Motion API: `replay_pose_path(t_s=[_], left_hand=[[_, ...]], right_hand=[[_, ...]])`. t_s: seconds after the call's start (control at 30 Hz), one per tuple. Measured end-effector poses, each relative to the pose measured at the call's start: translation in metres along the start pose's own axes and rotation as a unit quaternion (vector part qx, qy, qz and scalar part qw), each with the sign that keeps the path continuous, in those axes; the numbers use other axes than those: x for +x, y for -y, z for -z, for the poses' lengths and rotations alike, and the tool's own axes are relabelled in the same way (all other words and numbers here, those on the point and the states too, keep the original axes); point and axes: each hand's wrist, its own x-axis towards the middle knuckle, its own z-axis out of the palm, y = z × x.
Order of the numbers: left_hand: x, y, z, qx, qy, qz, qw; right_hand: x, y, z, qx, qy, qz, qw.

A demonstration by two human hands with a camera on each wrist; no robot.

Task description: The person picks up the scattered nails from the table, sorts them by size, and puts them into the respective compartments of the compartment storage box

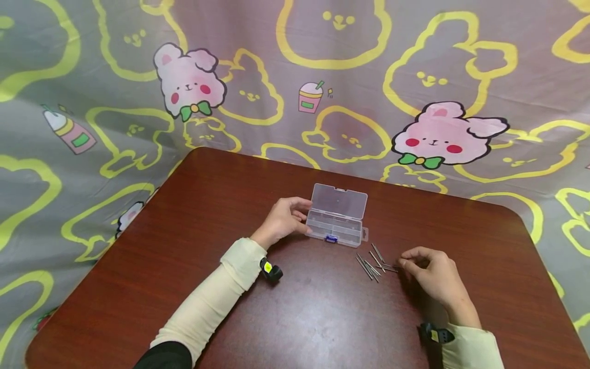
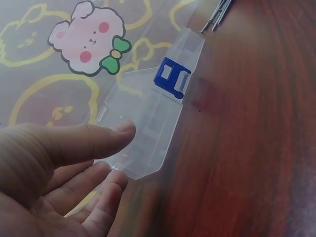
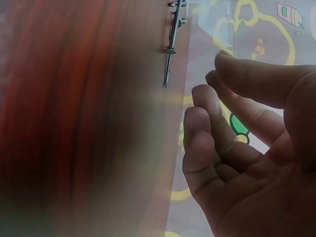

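Observation:
A clear plastic box (image 1: 334, 228) with a blue latch (image 2: 173, 78) stands on the table, its lid (image 1: 339, 201) raised at the back. No contents show in its compartments. My left hand (image 1: 287, 217) is at the box's left end, thumb by the front corner and fingers towards the lid's hinge; how firmly they touch is unclear. Several metal nails (image 1: 367, 266) lie loose to the right of the box. Beside their right end hovers my right hand (image 1: 435, 271), its fingers loosely bent. In the right wrist view nothing shows between thumb and fingers, and a nail (image 3: 170, 49) lies beyond them.
The brown table (image 1: 221, 205) has rounded corners and carries the box and nails. A patterned cloth (image 1: 258, 41) with cartoon rabbits hangs behind it and at its left. Dark bands with a yellow mark (image 1: 271, 269) circle both wrists.

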Motion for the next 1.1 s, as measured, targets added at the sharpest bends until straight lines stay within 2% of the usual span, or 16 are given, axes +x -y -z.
replay_pose_path(t_s=[0.33,0.87,1.1], left_hand=[[-0.0004,-0.0017,-0.0003,0.011,-0.002,-0.005,0.9999],[-0.0002,-0.0010,0.0003,0.020,0.004,0.006,0.9998],[-0.0007,0.0005,0.0002,0.024,0.000,0.007,0.9997]], right_hand=[[0.0004,0.0012,-0.0025,-0.001,0.052,0.000,0.999],[0.0014,0.0033,-0.0065,-0.032,0.075,0.013,0.997],[0.0027,0.0056,-0.0084,-0.052,0.085,0.039,0.994]])
